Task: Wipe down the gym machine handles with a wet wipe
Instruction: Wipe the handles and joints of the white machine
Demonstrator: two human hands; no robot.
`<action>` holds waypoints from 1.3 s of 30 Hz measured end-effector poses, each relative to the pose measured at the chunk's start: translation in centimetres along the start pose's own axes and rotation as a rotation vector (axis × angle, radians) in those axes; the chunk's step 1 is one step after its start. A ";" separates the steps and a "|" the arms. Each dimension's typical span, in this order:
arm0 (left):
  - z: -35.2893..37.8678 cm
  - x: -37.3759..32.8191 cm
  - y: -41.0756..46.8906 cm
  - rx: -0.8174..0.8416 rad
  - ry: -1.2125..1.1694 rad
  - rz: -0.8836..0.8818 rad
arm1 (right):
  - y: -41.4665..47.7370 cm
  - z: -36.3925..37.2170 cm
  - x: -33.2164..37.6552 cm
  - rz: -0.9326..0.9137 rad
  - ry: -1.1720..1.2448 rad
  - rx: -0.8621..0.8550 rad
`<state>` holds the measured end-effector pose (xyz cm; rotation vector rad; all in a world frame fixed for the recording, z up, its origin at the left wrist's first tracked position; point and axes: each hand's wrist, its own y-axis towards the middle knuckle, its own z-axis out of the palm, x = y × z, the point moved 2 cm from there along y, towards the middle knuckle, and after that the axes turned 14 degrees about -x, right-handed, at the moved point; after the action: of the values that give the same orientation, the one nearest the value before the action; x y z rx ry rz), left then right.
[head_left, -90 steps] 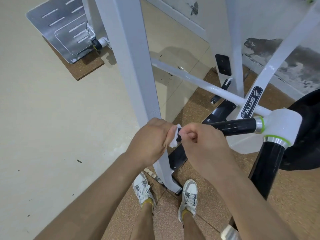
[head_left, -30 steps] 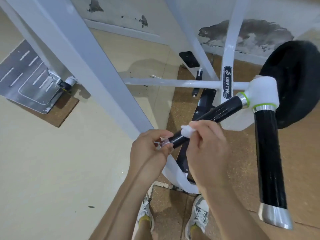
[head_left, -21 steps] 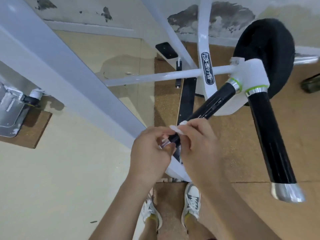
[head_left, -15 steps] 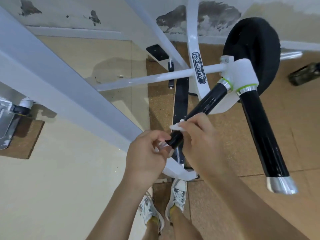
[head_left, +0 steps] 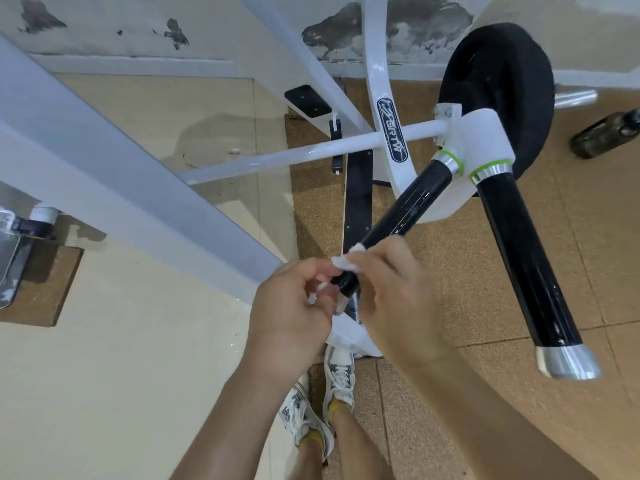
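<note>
Two black grips, nearer handle [head_left: 408,209] and farther handle [head_left: 519,254], jut from one white frame [head_left: 277,157] above cream floor [head_left: 121,375] and cork tiles [head_left: 450,271], below a stained wall [head_left: 207,26]. The right hand [head_left: 398,306] pinches one wet wipe [head_left: 343,262] against the nearer handle's end; the left hand [head_left: 287,313] curls round its cap.

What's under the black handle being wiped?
Under the black handle: a black floor strip, speckled brown matting, the machine's white foot. The left hand and the right hand with its wet wipe hide what's under the near end.
</note>
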<state>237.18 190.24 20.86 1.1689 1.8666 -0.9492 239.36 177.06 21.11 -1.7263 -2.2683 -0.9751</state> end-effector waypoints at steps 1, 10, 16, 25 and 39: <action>0.1 -0.1 -0.1 -0.008 -0.021 -0.001 | -0.2 -0.3 -0.2 -0.053 0.021 0.031; 0.8 -1.9 -0.7 -0.167 -0.176 0.063 | 0.2 -0.4 -0.6 -0.056 -0.006 -0.005; 2.3 -3.7 -0.6 -0.211 -0.121 0.196 | 2.9 -1.7 -2.9 0.278 0.136 -0.164; 6.2 -4.5 0.9 -0.306 0.204 0.338 | 1.6 -3.0 -3.1 0.685 0.437 -0.128; 7.6 -4.7 0.4 -0.347 0.228 0.525 | 2.0 -2.5 -3.8 0.895 0.566 -0.155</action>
<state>240.57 181.96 21.25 1.4822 1.6720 -0.2000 241.76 172.82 22.10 -1.8875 -0.9340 -1.1898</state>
